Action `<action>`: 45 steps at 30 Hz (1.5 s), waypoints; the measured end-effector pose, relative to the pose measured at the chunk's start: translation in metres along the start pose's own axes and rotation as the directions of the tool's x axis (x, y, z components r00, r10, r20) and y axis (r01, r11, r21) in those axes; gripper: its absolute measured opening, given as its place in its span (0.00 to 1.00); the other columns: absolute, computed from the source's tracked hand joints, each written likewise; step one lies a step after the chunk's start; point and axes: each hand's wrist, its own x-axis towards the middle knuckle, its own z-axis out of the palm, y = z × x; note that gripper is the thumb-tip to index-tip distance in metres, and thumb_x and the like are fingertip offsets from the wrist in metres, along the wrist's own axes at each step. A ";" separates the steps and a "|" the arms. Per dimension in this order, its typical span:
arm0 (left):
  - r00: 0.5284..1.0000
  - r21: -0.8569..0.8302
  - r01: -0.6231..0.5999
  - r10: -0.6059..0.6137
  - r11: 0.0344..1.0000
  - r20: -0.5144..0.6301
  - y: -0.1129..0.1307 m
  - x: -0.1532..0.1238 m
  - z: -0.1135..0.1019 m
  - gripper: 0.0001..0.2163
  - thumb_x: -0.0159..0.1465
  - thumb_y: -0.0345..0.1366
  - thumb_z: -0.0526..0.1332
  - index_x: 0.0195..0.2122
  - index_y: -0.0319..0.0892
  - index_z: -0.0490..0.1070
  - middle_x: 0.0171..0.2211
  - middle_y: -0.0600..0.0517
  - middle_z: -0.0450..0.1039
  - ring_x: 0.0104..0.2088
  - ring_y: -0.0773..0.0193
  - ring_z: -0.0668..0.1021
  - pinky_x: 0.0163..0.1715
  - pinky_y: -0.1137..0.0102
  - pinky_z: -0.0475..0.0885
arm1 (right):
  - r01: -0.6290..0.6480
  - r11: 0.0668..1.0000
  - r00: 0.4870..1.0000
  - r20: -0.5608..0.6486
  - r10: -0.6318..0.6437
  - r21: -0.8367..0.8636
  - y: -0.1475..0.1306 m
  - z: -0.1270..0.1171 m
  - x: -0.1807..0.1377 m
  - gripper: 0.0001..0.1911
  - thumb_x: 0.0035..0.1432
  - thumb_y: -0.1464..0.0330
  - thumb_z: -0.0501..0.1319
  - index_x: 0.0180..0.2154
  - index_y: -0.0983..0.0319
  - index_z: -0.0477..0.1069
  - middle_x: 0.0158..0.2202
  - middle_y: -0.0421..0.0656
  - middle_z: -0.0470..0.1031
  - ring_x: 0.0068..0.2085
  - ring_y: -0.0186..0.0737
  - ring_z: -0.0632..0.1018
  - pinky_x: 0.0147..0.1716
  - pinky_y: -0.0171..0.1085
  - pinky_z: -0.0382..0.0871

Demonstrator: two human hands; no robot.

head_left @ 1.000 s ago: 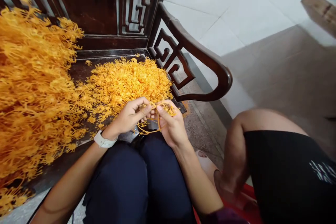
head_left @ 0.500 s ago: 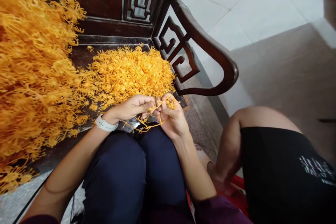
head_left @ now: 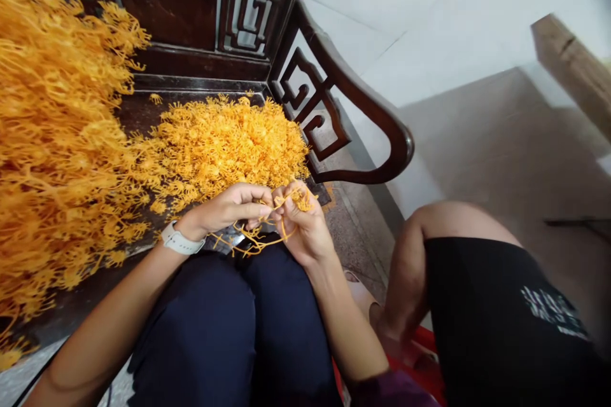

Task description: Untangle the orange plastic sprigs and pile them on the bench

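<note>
Above my knees, my left hand (head_left: 238, 205) and my right hand (head_left: 305, 222) meet, both closed on an orange plastic sprig (head_left: 258, 243) with thin branching stems. My left thumb and fingers pinch a stem near the right fingertips. A curly orange head of the sprig sticks out over my right fingers, and loose stems hang below the hands. Just beyond, a heap of small orange flower-like pieces (head_left: 238, 140) lies on the dark wooden bench seat (head_left: 136, 116). My fingers partly hide where the stems join.
A taller pile of orange sprigs (head_left: 62, 152) rises at the left. The bench's curved armrest (head_left: 363, 102) stands beyond my right hand. Another person's bent leg in black shorts (head_left: 496, 305) is close on the right. A wooden piece (head_left: 568, 70) shows at upper right.
The view has shifted, so the bench and piles sit slightly further left and my hands lower. My left fingertips have drawn slightly away from the right hand, still pinching the stem.
</note>
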 end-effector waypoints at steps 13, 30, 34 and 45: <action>0.965 -0.424 -0.262 0.232 0.867 -0.122 0.000 -0.006 -0.001 0.09 0.64 0.39 0.72 0.33 0.40 0.77 0.23 0.53 0.65 0.25 0.67 0.71 0.26 0.71 0.66 | 0.002 0.979 1.000 -0.029 0.004 0.205 -0.004 -0.004 0.001 0.15 0.51 0.74 0.77 0.35 0.60 0.73 0.30 0.36 0.67 0.30 0.29 0.68 0.32 0.29 0.70; 0.716 0.749 -0.180 0.607 0.638 -0.345 0.000 0.000 -0.025 0.17 0.72 0.47 0.65 0.57 0.45 0.79 0.57 0.43 0.76 0.57 0.55 0.78 0.58 0.59 0.74 | -0.115 0.993 0.993 -0.029 0.115 0.022 -0.004 -0.007 0.004 0.14 0.69 0.63 0.59 0.45 0.57 0.83 0.55 0.42 0.84 0.57 0.44 0.82 0.64 0.49 0.75; 0.815 0.690 -0.144 0.481 0.709 -0.324 -0.003 0.006 -0.003 0.17 0.64 0.45 0.74 0.50 0.43 0.79 0.45 0.48 0.80 0.44 0.60 0.80 0.47 0.64 0.75 | -0.130 0.991 0.991 0.029 0.129 0.034 -0.003 -0.005 0.004 0.18 0.72 0.60 0.55 0.47 0.56 0.83 0.58 0.44 0.82 0.63 0.47 0.78 0.63 0.52 0.75; 0.827 0.249 -0.242 0.334 0.938 -0.453 -0.010 0.016 0.000 0.14 0.62 0.44 0.75 0.38 0.40 0.78 0.39 0.49 0.79 0.39 0.64 0.80 0.42 0.68 0.76 | -0.101 0.993 0.993 0.060 0.105 -0.058 -0.004 0.001 -0.001 0.17 0.71 0.58 0.60 0.56 0.51 0.79 0.63 0.41 0.77 0.57 0.41 0.78 0.53 0.42 0.79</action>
